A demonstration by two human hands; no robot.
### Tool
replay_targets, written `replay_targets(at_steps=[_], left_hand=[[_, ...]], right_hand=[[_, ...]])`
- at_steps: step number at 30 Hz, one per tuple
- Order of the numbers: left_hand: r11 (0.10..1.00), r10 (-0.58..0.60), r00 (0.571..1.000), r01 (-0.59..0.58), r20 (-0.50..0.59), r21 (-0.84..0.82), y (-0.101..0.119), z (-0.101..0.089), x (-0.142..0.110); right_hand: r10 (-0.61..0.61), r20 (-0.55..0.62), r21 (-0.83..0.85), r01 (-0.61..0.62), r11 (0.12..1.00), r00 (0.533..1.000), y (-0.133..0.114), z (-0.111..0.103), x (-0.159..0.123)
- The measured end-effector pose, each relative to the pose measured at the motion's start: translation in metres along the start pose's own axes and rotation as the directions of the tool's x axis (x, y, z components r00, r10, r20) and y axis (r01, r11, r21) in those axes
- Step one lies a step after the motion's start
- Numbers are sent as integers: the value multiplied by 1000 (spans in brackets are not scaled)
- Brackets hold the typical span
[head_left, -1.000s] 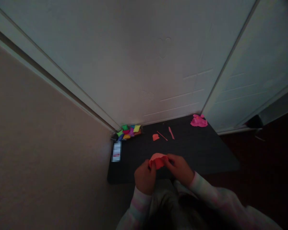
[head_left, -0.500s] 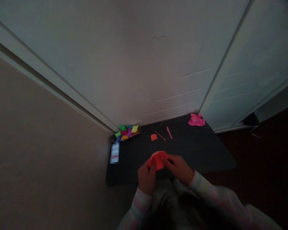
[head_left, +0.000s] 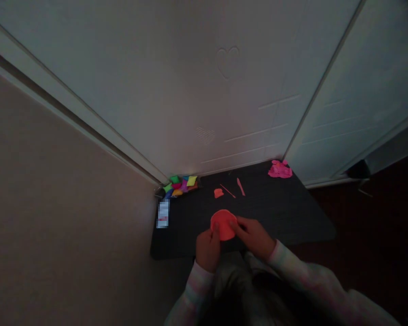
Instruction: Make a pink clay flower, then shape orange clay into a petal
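Observation:
A thin, round sheet of orange-red modelling clay [head_left: 224, 218] is held above the near part of the dark table [head_left: 275, 213]. My left hand [head_left: 208, 248] pinches its lower left edge, the thumb lying on the face. At the right edge, my right hand [head_left: 255, 235] is closed on the same sheet, thumb in front; the fingers behind it are hidden. Beyond the sheet lie a small orange lump of clay [head_left: 218, 193], a thin pink stick tool [head_left: 228, 191] and a pink plastic clay knife [head_left: 240, 186].
Colourful clay packets [head_left: 180, 185] sit at the table's back left corner, with a blurred-out white rectangular item [head_left: 163, 213] nearer me. A flattened bright pink clay piece [head_left: 280, 169] lies at the back right. White panels [head_left: 177, 90] rise along the far edge; a wall [head_left: 71, 190] borders the left.
The clay sheet has gone from folded and wavy to a flat, open disc facing me. Both hands keep hold of it, and the view shifts slightly.

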State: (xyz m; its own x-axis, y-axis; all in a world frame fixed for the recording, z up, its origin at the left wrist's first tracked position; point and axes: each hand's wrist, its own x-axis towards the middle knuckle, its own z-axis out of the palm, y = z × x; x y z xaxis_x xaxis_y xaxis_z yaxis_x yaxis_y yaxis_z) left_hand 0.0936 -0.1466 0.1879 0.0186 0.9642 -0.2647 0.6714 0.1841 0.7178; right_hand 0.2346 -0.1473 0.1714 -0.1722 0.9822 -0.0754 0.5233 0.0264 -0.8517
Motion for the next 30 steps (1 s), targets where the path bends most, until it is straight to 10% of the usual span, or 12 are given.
replay_targets(at_steps=[16,30], left_hand=[[934,-355,923,355,148,28,-96,60,59],[955,-272,948,245,162,168,-93,87,92]], right_hand=[[461,298,-277,-387,880,836,108,62,43],[519,188,-321,-448,835,834,125,69,53]])
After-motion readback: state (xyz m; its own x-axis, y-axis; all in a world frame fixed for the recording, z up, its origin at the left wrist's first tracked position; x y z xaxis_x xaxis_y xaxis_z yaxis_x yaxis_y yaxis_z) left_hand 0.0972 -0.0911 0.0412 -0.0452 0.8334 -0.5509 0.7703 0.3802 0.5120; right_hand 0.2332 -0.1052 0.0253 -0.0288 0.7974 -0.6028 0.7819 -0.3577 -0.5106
